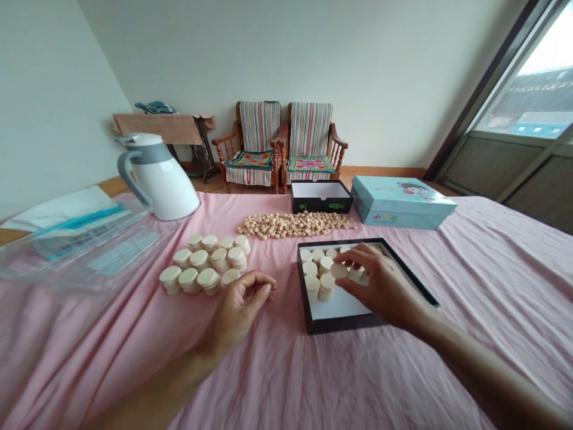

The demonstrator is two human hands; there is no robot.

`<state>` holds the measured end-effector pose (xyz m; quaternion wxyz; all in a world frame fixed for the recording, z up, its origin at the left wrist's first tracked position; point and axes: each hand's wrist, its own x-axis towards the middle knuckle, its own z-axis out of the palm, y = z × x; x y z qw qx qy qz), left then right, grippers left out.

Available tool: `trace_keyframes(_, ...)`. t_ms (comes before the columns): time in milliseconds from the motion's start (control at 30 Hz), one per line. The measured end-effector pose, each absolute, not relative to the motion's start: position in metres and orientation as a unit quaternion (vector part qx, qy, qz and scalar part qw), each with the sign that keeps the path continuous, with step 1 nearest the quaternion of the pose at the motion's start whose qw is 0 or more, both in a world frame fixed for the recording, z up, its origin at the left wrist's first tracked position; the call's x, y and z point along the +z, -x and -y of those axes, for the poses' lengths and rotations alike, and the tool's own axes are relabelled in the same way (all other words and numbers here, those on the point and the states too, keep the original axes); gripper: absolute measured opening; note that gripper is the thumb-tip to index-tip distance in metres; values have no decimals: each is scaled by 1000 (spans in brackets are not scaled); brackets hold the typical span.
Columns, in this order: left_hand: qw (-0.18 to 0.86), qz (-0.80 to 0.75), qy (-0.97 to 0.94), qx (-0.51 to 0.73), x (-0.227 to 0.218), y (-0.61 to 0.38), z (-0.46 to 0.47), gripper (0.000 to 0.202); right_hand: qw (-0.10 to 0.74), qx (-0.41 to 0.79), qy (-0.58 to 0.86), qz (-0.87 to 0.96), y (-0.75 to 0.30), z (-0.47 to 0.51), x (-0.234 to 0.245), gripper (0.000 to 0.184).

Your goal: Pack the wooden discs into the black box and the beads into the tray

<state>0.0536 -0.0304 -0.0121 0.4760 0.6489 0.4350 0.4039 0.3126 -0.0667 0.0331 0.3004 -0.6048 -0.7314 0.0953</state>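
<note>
The right grip (379,282) is nearly closed, thumb and fingertips pinching a pale round disc (339,272) over the shallow black-sided tray (344,324), just beside the stacked discs (312,288) inside. The left grip (242,307), loosely curled, is near the outer disc stacks (188,279); whether it holds anything I cannot tell.

The right hand (378,280) covers part of the disc (339,272) it pinches and some stacks in the shallow tray (342,325), so I can't count them. The left hand (242,307) hides the lower part of a near stack (230,275). Both forearms, the plastic packaging (150,245) and the window (548,98) run out of view. The black box's (320,206) green print is too small to read; what the bundle (155,107) is, I can't tell.
</note>
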Motion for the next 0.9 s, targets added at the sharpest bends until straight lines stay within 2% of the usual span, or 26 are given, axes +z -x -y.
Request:
trace_keyframes(333,470,-441,-677,355,-20,-57,30,20,256,110,607,745,-306,61,17,23)
trace_keyframes(500,468,-443,-678,354,-22,-56,29,20,252,107,620,736,-312,61,24,16)
trace_keyframes(567,471,-440,-679,352,-22,-56,29,20,221,105,629,738,-315,63,28,19)
trace_keyframes(733,474,-439,-677,352,-22,-56,29,20,79,139,629,761,-320,66,33,26)
trace_keyframes(900,484,-439,-670,353,-21,-57,29,20,45,176,613,769,-319,59,34,26)
